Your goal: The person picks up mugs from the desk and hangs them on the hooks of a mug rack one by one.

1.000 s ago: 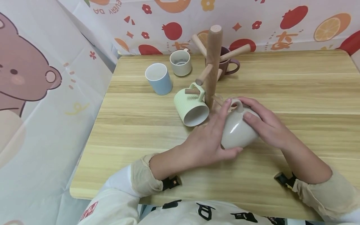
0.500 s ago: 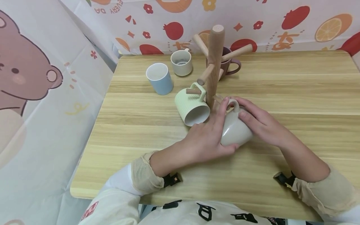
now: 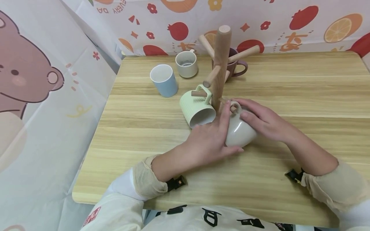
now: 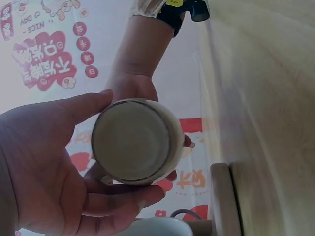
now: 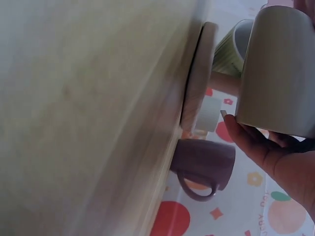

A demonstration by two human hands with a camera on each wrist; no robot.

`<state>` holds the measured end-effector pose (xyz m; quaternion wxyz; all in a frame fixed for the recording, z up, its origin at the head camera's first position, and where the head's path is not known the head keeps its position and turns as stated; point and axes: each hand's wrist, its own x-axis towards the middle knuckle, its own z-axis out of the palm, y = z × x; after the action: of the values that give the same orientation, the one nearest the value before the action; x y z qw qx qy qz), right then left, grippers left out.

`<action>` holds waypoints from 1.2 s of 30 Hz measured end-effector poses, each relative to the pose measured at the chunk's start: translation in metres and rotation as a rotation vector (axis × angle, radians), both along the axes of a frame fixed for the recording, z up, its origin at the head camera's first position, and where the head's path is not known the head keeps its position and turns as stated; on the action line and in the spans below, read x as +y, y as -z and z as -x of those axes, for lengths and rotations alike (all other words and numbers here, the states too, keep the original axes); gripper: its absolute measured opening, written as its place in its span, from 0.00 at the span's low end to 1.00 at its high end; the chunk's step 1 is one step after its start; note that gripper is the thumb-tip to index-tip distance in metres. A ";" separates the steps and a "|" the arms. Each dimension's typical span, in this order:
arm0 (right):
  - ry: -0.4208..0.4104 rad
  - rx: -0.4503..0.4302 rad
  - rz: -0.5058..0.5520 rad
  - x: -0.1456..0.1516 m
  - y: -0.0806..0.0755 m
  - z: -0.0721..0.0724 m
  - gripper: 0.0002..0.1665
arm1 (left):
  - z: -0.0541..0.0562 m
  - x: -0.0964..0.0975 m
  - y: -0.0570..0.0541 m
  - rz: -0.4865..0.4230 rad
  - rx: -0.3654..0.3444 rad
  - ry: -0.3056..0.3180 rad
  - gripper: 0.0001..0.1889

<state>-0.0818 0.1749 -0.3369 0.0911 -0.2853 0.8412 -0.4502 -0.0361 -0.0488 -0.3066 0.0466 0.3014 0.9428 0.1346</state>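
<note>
Both hands hold a glossy cream mug (image 3: 239,132) tilted on its side, base toward me, just right of a wooden mug tree (image 3: 221,61). My left hand (image 3: 215,136) cups its left side, thumb under the base. My right hand (image 3: 258,118) curls over its right side. The mug's handle (image 3: 235,105) sits at a low peg of the tree, and a brown tip shows inside the loop. In the left wrist view the cream mug's round base (image 4: 132,141) faces the camera, between thumb and fingers. The right wrist view shows the cream mug's wall (image 5: 280,73) above the tree's base (image 5: 197,78).
A green ribbed mug (image 3: 197,108) hangs by its handle on a low left peg, close to my left hand. A blue cup (image 3: 163,80) and a grey cup (image 3: 186,64) stand at the back left. A purple mug (image 3: 234,65) stands behind the tree. The wooden table (image 3: 303,89) extends to the right.
Both hands have carried the cream mug up and left toward the tree, and its handle has reached the low peg. The other cups have not moved.
</note>
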 end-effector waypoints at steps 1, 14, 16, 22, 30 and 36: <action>-0.008 0.017 -0.011 0.000 0.001 0.002 0.27 | 0.001 -0.001 -0.001 0.006 0.001 0.001 0.63; -0.121 0.067 -0.047 0.004 0.002 0.033 0.21 | 0.012 -0.023 -0.025 -0.020 0.002 0.023 0.43; -0.122 0.057 -0.042 0.004 0.001 0.037 0.19 | 0.016 -0.029 -0.032 -0.072 0.051 0.026 0.35; -0.137 0.057 -0.047 0.001 0.002 0.043 0.23 | 0.028 -0.044 -0.039 -0.325 0.294 -0.063 0.14; -0.181 0.076 -0.090 -0.002 -0.001 0.050 0.31 | 0.051 -0.038 -0.031 -0.482 0.415 -0.061 0.28; -0.202 0.051 -0.092 -0.003 -0.001 0.055 0.35 | 0.063 -0.022 -0.026 -0.342 0.263 -0.115 0.46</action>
<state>-0.1365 0.1723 -0.3359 0.1277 -0.3756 0.8300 -0.3921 -0.0993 -0.0709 -0.2802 -0.1363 0.2658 0.9198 0.2545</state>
